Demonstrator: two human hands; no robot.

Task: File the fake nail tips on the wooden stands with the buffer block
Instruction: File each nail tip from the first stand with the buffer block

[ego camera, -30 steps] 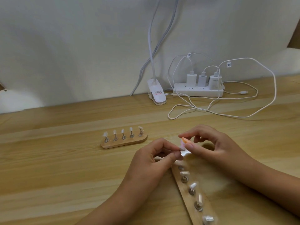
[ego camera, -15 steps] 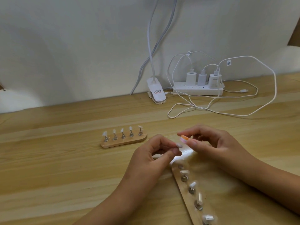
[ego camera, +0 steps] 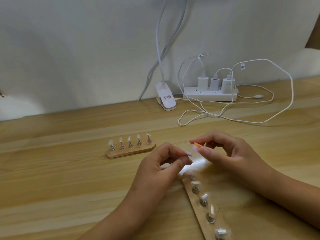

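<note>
Wooden desk (ego camera: 52, 170) under a pale wall (ego camera: 69, 49) carries two stands, the far stand (ego camera: 131, 151) at left, the near stand (ego camera: 199, 212) below both hands. Left hand (ego camera: 161, 168) pinches a nail tip (ego camera: 189, 154) pointing right; right hand (ego camera: 226, 153) pinches the buffer block (ego camera: 197, 146) just beside it, barely apart.

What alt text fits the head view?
Left hand pinches a fake nail tip; right hand pinches an orange buffer block close beside it, above a wooden table. A near stand and far stand hold more tips.
</note>
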